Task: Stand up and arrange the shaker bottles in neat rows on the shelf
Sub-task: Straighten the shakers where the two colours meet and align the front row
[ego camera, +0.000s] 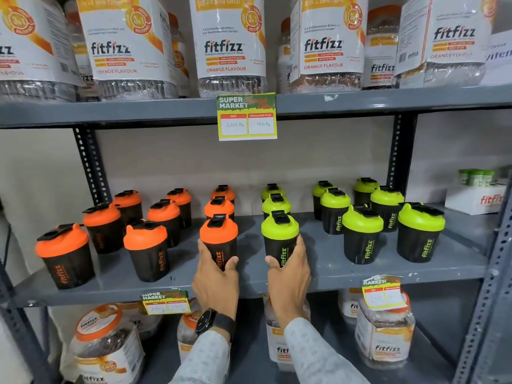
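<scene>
Both hands grip upright bottles on the shelf (332, 270): left hand (214, 278) the orange-lidded bottle (219, 239), right hand (289, 275) the green-lidded bottle (279, 236).

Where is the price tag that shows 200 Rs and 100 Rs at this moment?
In the head view the price tag hangs from the front edge of the upper shelf, near the centre, below a fitfizz jar and above the shaker bottles.
</scene>
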`<control>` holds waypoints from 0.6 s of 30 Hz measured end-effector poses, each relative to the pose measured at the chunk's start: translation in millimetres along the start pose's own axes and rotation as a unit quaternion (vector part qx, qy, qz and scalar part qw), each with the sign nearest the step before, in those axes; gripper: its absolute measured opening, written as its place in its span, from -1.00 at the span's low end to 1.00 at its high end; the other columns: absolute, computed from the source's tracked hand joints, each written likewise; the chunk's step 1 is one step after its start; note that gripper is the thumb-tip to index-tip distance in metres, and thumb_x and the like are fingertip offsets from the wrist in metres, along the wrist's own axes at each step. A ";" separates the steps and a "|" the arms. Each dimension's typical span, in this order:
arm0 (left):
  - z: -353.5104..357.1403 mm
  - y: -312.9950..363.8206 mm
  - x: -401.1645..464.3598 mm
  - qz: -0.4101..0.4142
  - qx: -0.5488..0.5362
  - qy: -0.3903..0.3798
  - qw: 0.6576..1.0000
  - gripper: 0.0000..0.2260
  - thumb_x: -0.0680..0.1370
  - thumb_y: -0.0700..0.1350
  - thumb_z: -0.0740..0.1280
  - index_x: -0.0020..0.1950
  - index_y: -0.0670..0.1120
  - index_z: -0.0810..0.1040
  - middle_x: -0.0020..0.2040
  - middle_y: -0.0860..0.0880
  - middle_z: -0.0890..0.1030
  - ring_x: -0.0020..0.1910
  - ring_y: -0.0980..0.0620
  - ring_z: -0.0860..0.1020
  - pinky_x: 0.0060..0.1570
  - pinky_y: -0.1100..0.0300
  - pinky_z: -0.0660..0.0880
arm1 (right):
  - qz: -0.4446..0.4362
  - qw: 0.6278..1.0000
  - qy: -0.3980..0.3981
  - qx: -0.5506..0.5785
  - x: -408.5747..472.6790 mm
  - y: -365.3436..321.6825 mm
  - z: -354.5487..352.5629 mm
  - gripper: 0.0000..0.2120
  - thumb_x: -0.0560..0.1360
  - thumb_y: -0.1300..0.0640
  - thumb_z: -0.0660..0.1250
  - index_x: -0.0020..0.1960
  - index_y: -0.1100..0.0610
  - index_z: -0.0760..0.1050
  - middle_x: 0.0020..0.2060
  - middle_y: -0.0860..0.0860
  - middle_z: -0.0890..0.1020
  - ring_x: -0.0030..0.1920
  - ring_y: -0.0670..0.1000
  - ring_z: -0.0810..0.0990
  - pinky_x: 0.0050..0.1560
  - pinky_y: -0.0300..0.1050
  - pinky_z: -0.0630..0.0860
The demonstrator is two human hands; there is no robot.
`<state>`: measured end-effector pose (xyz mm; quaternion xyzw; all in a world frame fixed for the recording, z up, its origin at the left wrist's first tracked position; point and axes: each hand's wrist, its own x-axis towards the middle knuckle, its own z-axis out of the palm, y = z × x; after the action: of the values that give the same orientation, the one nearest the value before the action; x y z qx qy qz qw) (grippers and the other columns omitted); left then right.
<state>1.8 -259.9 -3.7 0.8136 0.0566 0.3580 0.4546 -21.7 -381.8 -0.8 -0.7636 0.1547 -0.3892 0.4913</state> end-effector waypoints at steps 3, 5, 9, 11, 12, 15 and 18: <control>-3.4 -2.3 0.4 -0.002 0.009 -0.001 1.000 -0.17 0.45 0.01 0.51 0.60 -0.02 0.12 0.25 -0.21 0.62 0.15 -0.32 0.58 0.09 -0.15 0.50 | -0.002 1.000 0.003 -0.010 -2.6 -0.6 -1.4 -0.16 0.46 0.16 0.56 0.61 0.13 0.19 0.48 0.09 0.46 0.42 0.19 0.49 0.35 0.09 0.46; -4.4 -3.5 1.2 -0.002 0.010 -0.003 1.000 -0.16 0.45 0.02 0.51 0.60 -0.01 0.12 0.24 -0.21 0.63 0.15 -0.31 0.58 0.09 -0.14 0.51 | -0.002 1.000 0.004 -0.016 -4.0 -1.2 -2.2 -0.16 0.47 0.15 0.55 0.62 0.13 0.18 0.50 0.09 0.44 0.43 0.19 0.49 0.34 0.08 0.46; -6.6 -4.1 0.4 0.003 0.003 -0.007 1.000 -0.14 0.44 0.05 0.52 0.61 -0.01 0.11 0.27 -0.21 0.61 0.18 -0.30 0.57 0.11 -0.14 0.52 | -0.006 1.000 0.002 -0.022 -5.8 -1.9 -3.8 -0.14 0.48 0.13 0.55 0.63 0.14 0.15 0.52 0.11 0.42 0.44 0.20 0.47 0.35 0.08 0.45; -7.9 -3.5 -1.7 0.000 -0.004 0.008 1.000 -0.10 0.41 0.08 0.54 0.60 -0.03 0.12 0.36 -0.20 0.54 0.28 -0.27 0.53 0.18 -0.15 0.49 | -0.005 1.000 -0.003 -0.026 -6.3 -0.4 -5.2 -0.08 0.46 0.10 0.56 0.64 0.12 0.10 0.54 0.10 0.38 0.48 0.19 0.43 0.39 0.06 0.42; -8.5 -3.1 -2.8 0.000 -0.010 0.018 1.000 -0.09 0.39 0.08 0.56 0.60 -0.04 0.14 0.41 -0.18 0.50 0.34 -0.24 0.49 0.21 -0.16 0.48 | -0.004 1.000 -0.006 -0.027 -6.3 0.6 -6.3 -0.04 0.45 0.08 0.57 0.65 0.12 0.07 0.56 0.10 0.35 0.50 0.17 0.40 0.41 0.06 0.40; -8.9 -4.0 -2.6 0.015 -0.017 0.032 0.999 -0.13 0.34 0.06 0.60 0.53 -0.03 0.25 0.39 -0.14 0.47 0.34 -0.19 0.46 0.17 -0.16 0.50 | -0.003 0.999 -0.012 -0.032 -3.4 3.3 -8.6 -0.03 0.43 0.08 0.59 0.65 0.12 0.08 0.55 0.11 0.36 0.51 0.17 0.39 0.43 0.05 0.37; -9.4 -7.5 -0.5 0.020 -0.016 0.028 0.999 -0.22 0.35 0.03 0.59 0.49 0.01 0.32 0.28 -0.10 0.56 0.24 -0.15 0.53 0.09 -0.08 0.51 | -0.001 0.999 -0.010 -0.043 -2.7 4.6 -8.2 -0.11 0.44 0.11 0.58 0.62 0.14 0.18 0.50 0.11 0.43 0.47 0.17 0.44 0.41 0.06 0.39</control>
<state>-2.8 -249.2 -6.7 0.7969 0.0475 0.3903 0.4587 -28.9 -387.5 -4.2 -0.7883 0.1653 -0.3749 0.4589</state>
